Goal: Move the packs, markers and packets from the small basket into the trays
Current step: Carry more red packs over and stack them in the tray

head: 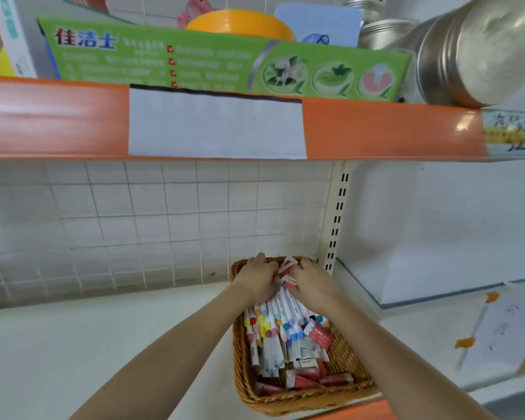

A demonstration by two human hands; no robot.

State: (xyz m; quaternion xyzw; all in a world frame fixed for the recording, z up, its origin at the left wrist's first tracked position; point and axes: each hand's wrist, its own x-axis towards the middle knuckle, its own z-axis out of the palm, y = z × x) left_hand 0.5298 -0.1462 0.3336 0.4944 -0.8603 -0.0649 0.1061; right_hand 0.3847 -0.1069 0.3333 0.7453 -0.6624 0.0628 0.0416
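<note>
A small wicker basket (350, 362) sits on a white shelf at the lower middle. It holds several white markers (273, 325) with coloured caps, lying lengthwise, and several red-and-white packets (319, 334). Both hands reach into the basket's far end. My left hand (259, 278) lies over the far ends of the markers with its fingers curled down into them. My right hand (311, 281) grips red-and-white packets (288, 268) that stick up between the two hands. No tray is in view.
The white shelf (103, 344) runs left of the basket, backed by a tiled wall. An orange-edged upper shelf (58, 116) hangs overhead with a green box (212, 62) and metal tins (473, 56). A clear divider (358, 287) and papers (497, 331) lie to the right.
</note>
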